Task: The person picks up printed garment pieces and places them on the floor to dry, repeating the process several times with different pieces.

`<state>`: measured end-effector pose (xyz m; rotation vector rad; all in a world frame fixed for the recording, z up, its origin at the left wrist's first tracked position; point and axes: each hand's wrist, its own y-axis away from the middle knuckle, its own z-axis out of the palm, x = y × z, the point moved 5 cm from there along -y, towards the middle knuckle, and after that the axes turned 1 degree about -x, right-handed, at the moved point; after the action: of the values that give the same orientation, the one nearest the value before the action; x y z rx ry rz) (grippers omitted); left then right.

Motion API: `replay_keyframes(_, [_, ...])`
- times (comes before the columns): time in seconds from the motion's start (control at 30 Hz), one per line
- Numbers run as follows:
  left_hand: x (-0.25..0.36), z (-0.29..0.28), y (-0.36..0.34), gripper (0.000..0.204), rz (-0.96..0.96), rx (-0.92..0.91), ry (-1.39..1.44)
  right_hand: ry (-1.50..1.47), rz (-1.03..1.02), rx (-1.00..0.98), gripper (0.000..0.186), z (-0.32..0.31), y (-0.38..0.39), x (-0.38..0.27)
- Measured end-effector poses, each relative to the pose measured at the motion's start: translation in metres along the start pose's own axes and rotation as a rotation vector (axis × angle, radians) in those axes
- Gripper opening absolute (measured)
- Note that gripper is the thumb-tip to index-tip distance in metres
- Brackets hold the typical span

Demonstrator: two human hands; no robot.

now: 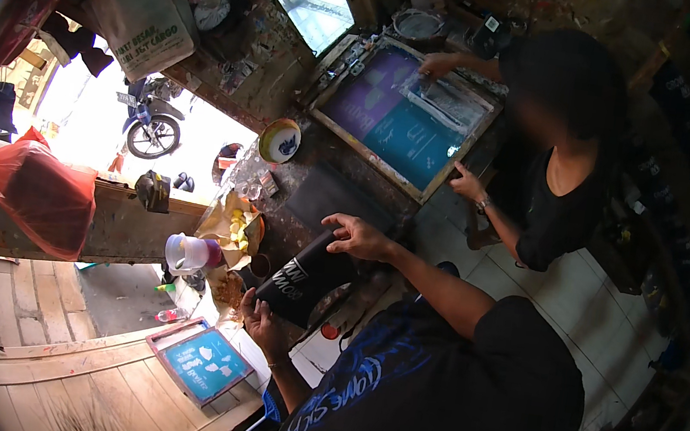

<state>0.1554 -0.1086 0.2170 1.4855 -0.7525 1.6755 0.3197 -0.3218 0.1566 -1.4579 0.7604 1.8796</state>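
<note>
A black cloth with white printed lettering (293, 283) hangs in front of me, its upper edge stretched slantwise between my hands. My left hand (263, 326) grips the lower-left end of that edge with thumb and fingers. At the upper-right end, my right hand (357, 237) pinches the cloth between thumb and fingers, its index finger reaching forward. Just beyond the right hand lies a flat dark panel (338, 201) on the workbench. Whether the cloth is a whole garment cannot be made out.
Across from me a co-worker (561, 149) holds a wood-framed printing screen (424, 152). A paint bowl (279, 141), a yellow-stained bag (240, 223) and a plastic tub (186, 254) stand on the bench. A smaller screen (201, 363) leans lower left; a red bag (39, 195) sits farther left.
</note>
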Motion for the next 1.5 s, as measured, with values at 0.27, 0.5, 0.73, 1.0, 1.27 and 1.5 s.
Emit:
replay_keyframes(0.27, [0.001, -0.001, -0.004, 0.031, 0.054, -0.039, -0.063, 0.075, 0.014, -0.001, 0.054, -0.001, -0.001, 0.001])
replay_keyframes(0.5, [-0.002, -0.009, -0.003, 0.027, 0.010, 0.018, -0.075, 0.072, -0.005, -0.016, 0.050, 0.001, 0.000, -0.006])
replay_keyframes(0.73, [0.015, -0.002, 0.000, 0.025, 0.013, 0.030, -0.120, -0.118, -0.020, -0.148, 0.036, 0.007, -0.001, 0.000])
replay_keyframes(1.0, [0.009, -0.009, -0.002, 0.019, 0.050, -0.006, -0.165, -0.029, -0.065, -0.100, 0.026, 0.005, 0.004, 0.002])
replay_keyframes(1.27, [0.004, -0.043, -0.003, 0.017, 0.014, 0.125, -0.253, -0.158, 0.238, 0.023, 0.029, -0.032, -0.008, 0.107])
replay_keyframes(1.5, [0.001, -0.094, 0.014, 0.019, 0.017, 0.237, -0.221, -0.430, 0.604, 0.339, 0.013, -0.071, -0.008, 0.213])
